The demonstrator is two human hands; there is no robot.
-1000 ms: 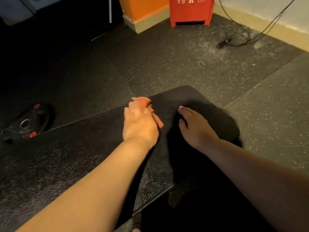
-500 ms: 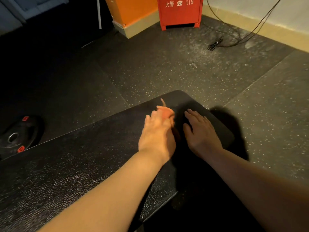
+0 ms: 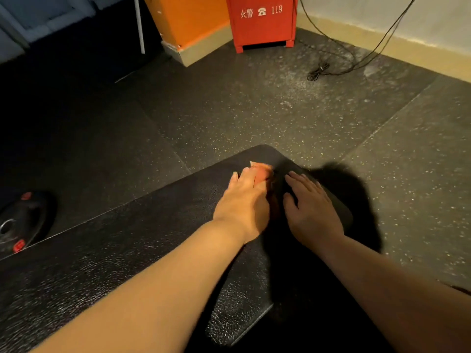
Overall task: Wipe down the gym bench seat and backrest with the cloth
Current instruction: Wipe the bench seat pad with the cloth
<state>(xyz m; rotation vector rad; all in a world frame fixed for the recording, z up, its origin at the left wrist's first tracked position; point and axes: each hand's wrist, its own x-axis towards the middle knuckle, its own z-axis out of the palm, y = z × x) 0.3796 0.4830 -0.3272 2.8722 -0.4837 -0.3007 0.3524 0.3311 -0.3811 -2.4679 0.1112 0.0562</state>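
Both on the bench (image 3: 127,250): left hand (image 3: 243,202) grips cloth (image 3: 262,173), right hand (image 3: 314,207) lies flat.

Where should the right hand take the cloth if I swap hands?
Probably pinch the end of the cloth poking out beyond the left hand, coming from the right, where the right hand lies flat on the bench; the rest is hidden under the left palm.

The bare left forearm (image 3: 153,289) and right forearm (image 3: 397,289) reach forward over the black textured bench pad (image 3: 102,263). Near the pad's far rounded end, the left hand (image 3: 243,202) presses down, fingers curled over a small pinkish-orange cloth (image 3: 262,174). The right hand (image 3: 314,208) lies flat just beside it, fingers straight.
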